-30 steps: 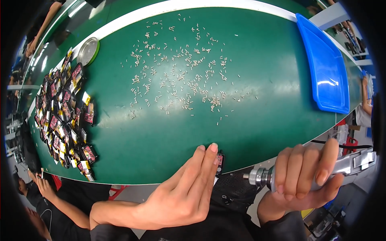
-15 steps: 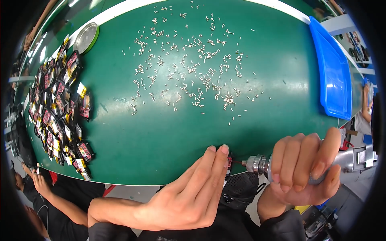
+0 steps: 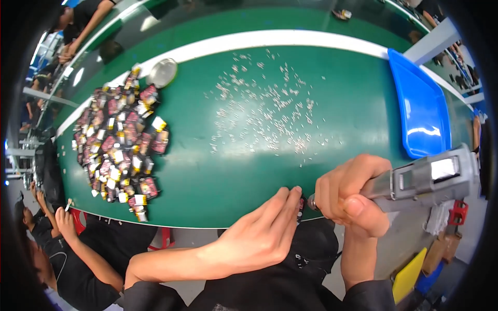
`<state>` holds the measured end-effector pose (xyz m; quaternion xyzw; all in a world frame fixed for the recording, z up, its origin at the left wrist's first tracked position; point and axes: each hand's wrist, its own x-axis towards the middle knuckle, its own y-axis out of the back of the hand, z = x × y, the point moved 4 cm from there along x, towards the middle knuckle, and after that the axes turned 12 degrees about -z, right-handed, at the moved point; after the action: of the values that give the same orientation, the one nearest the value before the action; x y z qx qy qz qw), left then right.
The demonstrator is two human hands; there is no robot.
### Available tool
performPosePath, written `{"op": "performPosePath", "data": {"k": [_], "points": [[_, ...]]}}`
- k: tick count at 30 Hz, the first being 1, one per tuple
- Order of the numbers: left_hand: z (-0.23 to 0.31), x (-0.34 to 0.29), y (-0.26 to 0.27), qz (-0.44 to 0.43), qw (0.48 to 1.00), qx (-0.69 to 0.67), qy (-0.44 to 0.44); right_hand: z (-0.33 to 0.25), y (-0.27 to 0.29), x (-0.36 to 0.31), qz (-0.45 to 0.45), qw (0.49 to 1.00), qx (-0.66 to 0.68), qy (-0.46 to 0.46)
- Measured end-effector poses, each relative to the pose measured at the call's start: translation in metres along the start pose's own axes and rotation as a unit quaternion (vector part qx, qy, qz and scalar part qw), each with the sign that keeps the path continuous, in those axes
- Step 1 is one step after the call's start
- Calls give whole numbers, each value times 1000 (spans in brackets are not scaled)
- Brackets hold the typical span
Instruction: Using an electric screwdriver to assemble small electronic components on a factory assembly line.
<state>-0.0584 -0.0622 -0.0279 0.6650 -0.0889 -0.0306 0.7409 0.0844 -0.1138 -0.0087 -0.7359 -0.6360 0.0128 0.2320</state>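
At the near edge of the table, my left hand (image 3: 262,233) is closed, its straight fingers pressed together against a small black part with a red board (image 3: 301,207). The fingers cover most of this part. My right hand (image 3: 353,194) wraps round the front of a grey power screwdriver (image 3: 433,179), which lies almost level. Its metal nose (image 3: 311,202) points left at the part, close to my left fingertips. Whether the bit touches the part cannot be seen. Beyond my hands, many small silvery screws (image 3: 280,111) lie scattered on the green tabletop (image 3: 192,186).
A heap of black parts with red boards and white-yellow pieces (image 3: 119,140) covers the table's left side. Behind it sits a round metal dish (image 3: 163,72). A blue tray (image 3: 423,111) stands at the right edge. Another person's hand (image 3: 66,223) is at the lower left.
The view has shifted, showing more beyond the table. My right hand has moved left with the screwdriver, its nose now nearer my left fingertips. My left hand stays against the part.
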Motion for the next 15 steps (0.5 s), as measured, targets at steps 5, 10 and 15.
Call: {"op": "performPosePath", "data": {"k": [5, 10, 15], "points": [[5, -4, -6, 21, 999, -48, 4, -4, 7, -5, -46, 994, 88, 41], [-10, -48, 19, 67, 990, -67, 106, -15, 19, -29, -7, 963, 206, 174], [-93, -141, 72, 176, 914, 114, 349, 8, 37, -56, 52, 962, 216, 159]]}}
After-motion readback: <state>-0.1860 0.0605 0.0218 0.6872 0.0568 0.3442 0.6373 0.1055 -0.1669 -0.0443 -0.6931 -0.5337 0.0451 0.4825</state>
